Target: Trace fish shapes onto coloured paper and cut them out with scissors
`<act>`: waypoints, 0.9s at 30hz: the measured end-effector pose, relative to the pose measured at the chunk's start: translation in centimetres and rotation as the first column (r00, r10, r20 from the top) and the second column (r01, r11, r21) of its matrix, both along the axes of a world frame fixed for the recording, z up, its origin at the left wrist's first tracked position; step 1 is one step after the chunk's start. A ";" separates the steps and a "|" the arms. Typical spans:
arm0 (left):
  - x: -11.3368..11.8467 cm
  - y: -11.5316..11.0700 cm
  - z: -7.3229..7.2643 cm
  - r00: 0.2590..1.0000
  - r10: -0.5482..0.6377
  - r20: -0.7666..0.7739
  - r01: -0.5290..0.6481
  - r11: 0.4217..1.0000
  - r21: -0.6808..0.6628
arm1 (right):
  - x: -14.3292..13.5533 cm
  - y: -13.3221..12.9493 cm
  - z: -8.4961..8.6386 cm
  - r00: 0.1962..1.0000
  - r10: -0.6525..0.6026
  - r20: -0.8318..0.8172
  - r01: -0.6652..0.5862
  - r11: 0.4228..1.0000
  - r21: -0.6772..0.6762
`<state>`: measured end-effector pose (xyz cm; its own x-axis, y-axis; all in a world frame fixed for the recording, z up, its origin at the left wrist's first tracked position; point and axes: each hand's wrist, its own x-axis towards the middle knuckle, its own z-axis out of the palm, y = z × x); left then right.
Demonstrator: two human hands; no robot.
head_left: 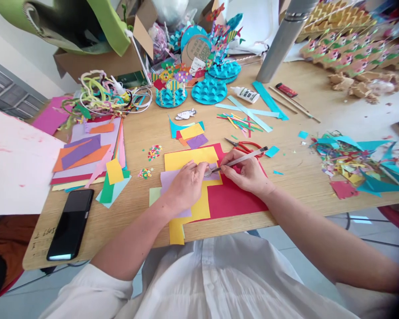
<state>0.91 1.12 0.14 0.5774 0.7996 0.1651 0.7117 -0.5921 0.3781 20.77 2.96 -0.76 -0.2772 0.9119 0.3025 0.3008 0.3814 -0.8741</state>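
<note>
My right hand (244, 173) is closed around a grey pen (248, 156), its tip down at a small drawn shape on light purple paper. Pressed onto that purple paper (168, 178) is my left hand (187, 186), its fingers together beside the pen tip; whether they pinch anything is hidden. Under both lie yellow paper (199, 208) and a red sheet (236, 201). Red-handled scissors (249, 147) rest just beyond my right hand. A white fish cutout (185, 114) lies farther back, behind yellow and purple scraps (197, 141).
A black phone (70, 225) and stacked coloured paper (83, 155) are at the left. Blue egg-carton pieces (209, 91), a glue bottle (245, 94) and a grey flask (281, 44) stand or lie at the back. Paper scraps (355, 159) are heaped at the right.
</note>
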 end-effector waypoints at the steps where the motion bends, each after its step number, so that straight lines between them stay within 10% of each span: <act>1: 0.0 0.0 0.0 1.000 0.002 -0.004 -0.002 1.000 -0.003 | 0.0 0.0 0.0 1.000 -0.006 0.009 0.005 1.000 0.005; 27: 0.3 -0.6 -0.4 0.989 -0.019 -0.145 0.043 0.986 0.160 | -0.4 0.2 -0.5 0.934 -0.024 0.357 -0.072 0.965 0.253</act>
